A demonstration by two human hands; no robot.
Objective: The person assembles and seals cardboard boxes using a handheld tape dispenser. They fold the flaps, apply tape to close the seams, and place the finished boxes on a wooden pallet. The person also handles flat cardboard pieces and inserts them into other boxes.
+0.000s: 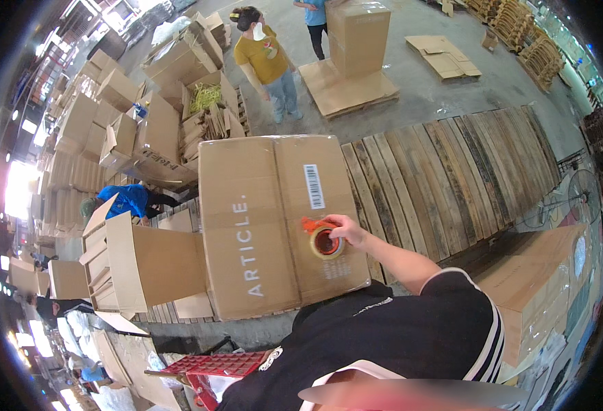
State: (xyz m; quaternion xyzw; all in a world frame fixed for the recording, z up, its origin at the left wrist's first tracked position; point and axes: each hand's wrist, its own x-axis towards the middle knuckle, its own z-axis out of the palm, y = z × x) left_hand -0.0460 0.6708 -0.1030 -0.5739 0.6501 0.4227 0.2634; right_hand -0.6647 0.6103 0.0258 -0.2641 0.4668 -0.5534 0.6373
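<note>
"One tape roll [327, 244], tan with an orange-red core, over the right part of a big cardboard box [257, 205]. Which hand has it?"

"The right hand [348, 231]. Its fingers are curled in, pinching the roll's upper right rim, with little gap left. Something orange-red pokes out beside the fingertips, probably part of a tape holder."

"And the left hand?"

"It doesn't show, so I can't tell how its fingers stand. The right is the only one I can place near the box."

"Which way does the roll lie from the fingers?"

"To their left and slightly toward the wearer's body, round face turned up. Whether it touches the cardboard, I can't tell."

"What about the box?"

"It sits in front of the wearer. Its centre seam [284, 212] runs from the far edge to the near one, left of both roll and fingers. The box face looks slightly longer that way too, though the lens bends it. A white label [313, 186] lies just beyond the roll."

"Further out?"

"Left of the box, an open carton [168, 264] with its flaps spread. To the right, a platform of wooden slats [445, 181]. Past the far edge stands a person in a yellow shirt [266, 58], well apart from the roll."
</note>
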